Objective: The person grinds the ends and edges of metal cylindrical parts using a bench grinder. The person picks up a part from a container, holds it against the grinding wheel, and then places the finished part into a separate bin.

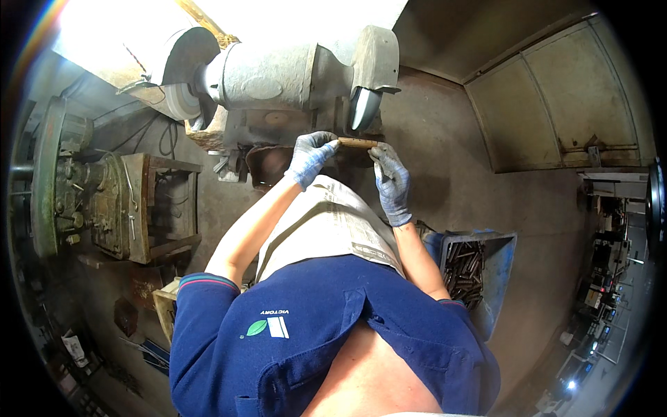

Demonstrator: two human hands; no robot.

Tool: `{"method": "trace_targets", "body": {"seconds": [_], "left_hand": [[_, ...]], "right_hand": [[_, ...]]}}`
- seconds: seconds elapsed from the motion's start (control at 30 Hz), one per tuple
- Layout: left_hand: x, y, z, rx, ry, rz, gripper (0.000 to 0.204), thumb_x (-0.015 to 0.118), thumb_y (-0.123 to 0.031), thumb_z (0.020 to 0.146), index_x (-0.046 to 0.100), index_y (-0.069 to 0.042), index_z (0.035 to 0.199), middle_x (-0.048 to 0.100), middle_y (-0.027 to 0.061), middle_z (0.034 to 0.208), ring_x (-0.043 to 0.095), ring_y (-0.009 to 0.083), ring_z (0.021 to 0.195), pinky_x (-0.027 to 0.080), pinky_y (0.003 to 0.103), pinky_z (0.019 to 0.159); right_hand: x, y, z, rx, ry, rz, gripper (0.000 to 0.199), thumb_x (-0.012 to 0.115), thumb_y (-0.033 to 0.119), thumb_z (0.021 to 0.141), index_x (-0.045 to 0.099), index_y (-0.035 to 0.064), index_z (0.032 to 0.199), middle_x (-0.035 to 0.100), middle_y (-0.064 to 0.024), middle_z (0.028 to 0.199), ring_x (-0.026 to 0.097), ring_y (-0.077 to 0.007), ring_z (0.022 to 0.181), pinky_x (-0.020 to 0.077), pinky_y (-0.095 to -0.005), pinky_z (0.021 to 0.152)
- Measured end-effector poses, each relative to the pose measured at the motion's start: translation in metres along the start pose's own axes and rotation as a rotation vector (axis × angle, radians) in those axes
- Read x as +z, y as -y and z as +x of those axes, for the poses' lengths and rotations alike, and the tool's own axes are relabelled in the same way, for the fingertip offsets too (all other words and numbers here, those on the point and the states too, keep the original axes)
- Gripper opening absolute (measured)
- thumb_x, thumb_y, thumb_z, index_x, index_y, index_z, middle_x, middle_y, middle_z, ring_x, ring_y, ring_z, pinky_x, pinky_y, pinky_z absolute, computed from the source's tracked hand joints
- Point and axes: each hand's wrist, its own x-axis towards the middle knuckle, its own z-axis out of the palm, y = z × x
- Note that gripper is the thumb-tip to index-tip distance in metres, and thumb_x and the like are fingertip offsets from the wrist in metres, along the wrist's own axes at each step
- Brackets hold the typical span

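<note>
Between my two gloved hands lies a short brown metal rod (pixel 358 143), held level from side to side. My left hand (pixel 310 158), in a blue-grey work glove, pinches its left end. The right end sits in the fingertips of my right hand (pixel 392 181), gloved the same way. Just beyond the rod stands a grey bench grinder (pixel 267 76). The grinder's right wheel (pixel 365 109), under a metal guard, is close above the rod, and I see a gap between them. At the other end of the grinder is a pale left wheel (pixel 182 101).
By my right side, a blue bin (pixel 501 274) holds many similar rods (pixel 464 272). A reddish-brown container (pixel 267 169) stands below the grinder. A greasy machine on a metal stand (pixel 111 201) is at the left, and large metal panels (pixel 556 97) rise at the far right.
</note>
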Motion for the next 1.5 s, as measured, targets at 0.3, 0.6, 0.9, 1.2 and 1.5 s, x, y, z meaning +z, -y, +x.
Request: {"method": "trace_targets", "body": {"seconds": [0.3,0.6,0.9,1.2,1.5], "left_hand": [[0.03,0.025,0.035,-0.121,-0.098,-0.232,0.006,0.061,-0.003,0.085,0.063,0.002,0.087,0.064,0.0076,0.079,0.063,0.0163,0.068,0.055,0.028,0.062],[0.018,0.017,0.035,-0.098,-0.203,-0.117,0.006,0.06,-0.004,0.086,0.064,0.001,0.086,0.065,0.0063,0.075,0.061,0.0121,0.064,0.05,0.024,0.057],[0.009,0.015,0.039,-0.092,-0.203,-0.061,0.009,0.059,-0.002,0.085,0.064,0.005,0.087,0.065,0.008,0.076,0.061,0.0136,0.063,0.053,0.025,0.059],[0.036,0.036,0.052,-0.151,-0.143,-0.156,0.01,0.059,-0.004,0.086,0.064,0.005,0.087,0.065,0.0102,0.076,0.063,0.0171,0.062,0.054,0.028,0.056],[0.006,0.019,0.045,-0.135,-0.223,-0.043,0.011,0.059,-0.004,0.086,0.063,0.006,0.086,0.064,0.0102,0.076,0.064,0.0188,0.061,0.055,0.029,0.056]], "right_hand": [[-0.004,-0.044,0.016,0.234,-0.082,0.223,0.014,0.059,0.0,0.084,0.067,-0.0006,0.096,0.067,-0.0084,0.095,0.06,-0.0157,0.092,0.0445,-0.0275,0.085],[0.018,-0.069,0.01,0.297,0.011,0.193,0.018,0.054,0.006,0.09,0.064,-0.0028,0.102,0.063,-0.0106,0.104,0.059,-0.0171,0.098,0.0466,-0.0298,0.089],[0.031,-0.056,0.017,0.262,-0.098,0.233,0.006,0.063,0.001,0.082,0.066,-0.0003,0.087,0.067,-0.0085,0.088,0.06,-0.0143,0.083,0.0462,-0.0267,0.075],[-0.006,-0.069,0.013,0.431,-0.066,0.242,0.02,0.058,0.013,0.089,0.065,-0.0025,0.099,0.067,-0.0077,0.094,0.06,-0.0128,0.086,0.0468,-0.0272,0.081],[0.028,-0.07,0.016,0.412,0.021,0.31,0.021,0.057,0.012,0.09,0.064,-0.0026,0.103,0.065,-0.0101,0.099,0.062,-0.017,0.092,0.048,-0.0302,0.089]]}}
